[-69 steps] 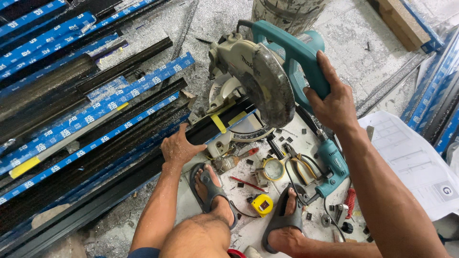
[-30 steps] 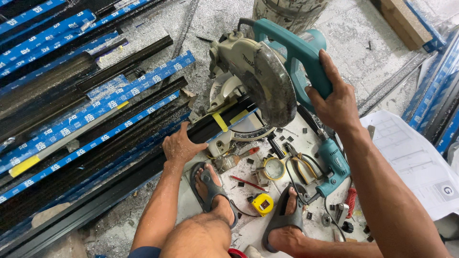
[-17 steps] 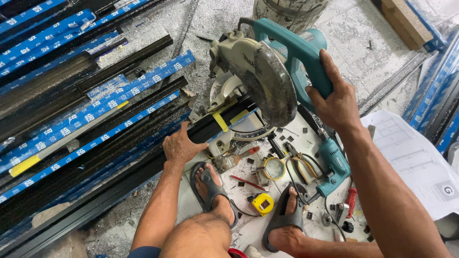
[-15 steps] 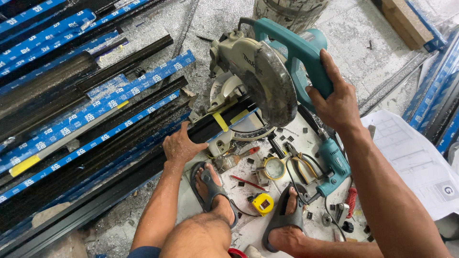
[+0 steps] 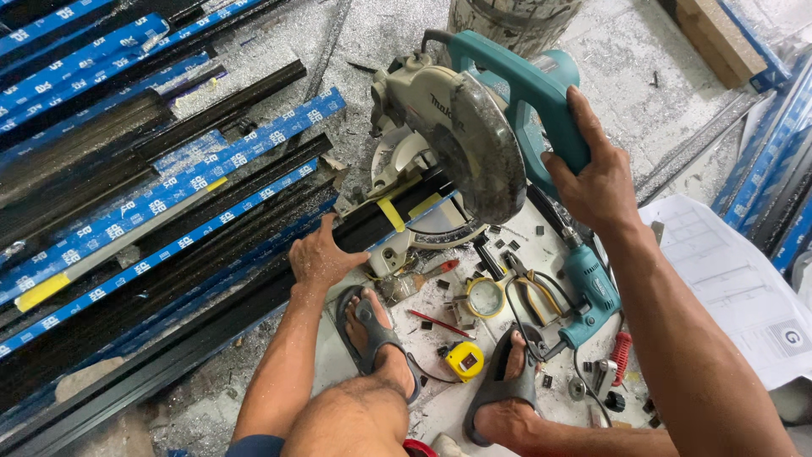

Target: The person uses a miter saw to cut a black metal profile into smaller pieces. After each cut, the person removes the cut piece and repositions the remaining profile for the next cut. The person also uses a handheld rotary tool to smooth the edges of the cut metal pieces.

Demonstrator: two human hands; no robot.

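Note:
A teal mitre saw [image 5: 474,127] with a grey blade guard stands raised on the floor ahead of me. My right hand [image 5: 596,173] grips its teal handle. A long black aluminium profile [image 5: 254,305] lies across the saw's base under the blade, with yellow tape marks near the cut line. My left hand [image 5: 321,254] presses flat on this profile just left of the saw. My two feet in dark sandals [image 5: 376,334] rest on the floor below.
Stacked black profiles with blue protective film [image 5: 127,169] fill the left. A teal drill [image 5: 588,292], a yellow tape measure [image 5: 463,360], pliers, screwdrivers and small offcuts litter the floor between my feet. Paper drawings [image 5: 736,288] lie at right, a concrete column base [image 5: 507,21] behind the saw.

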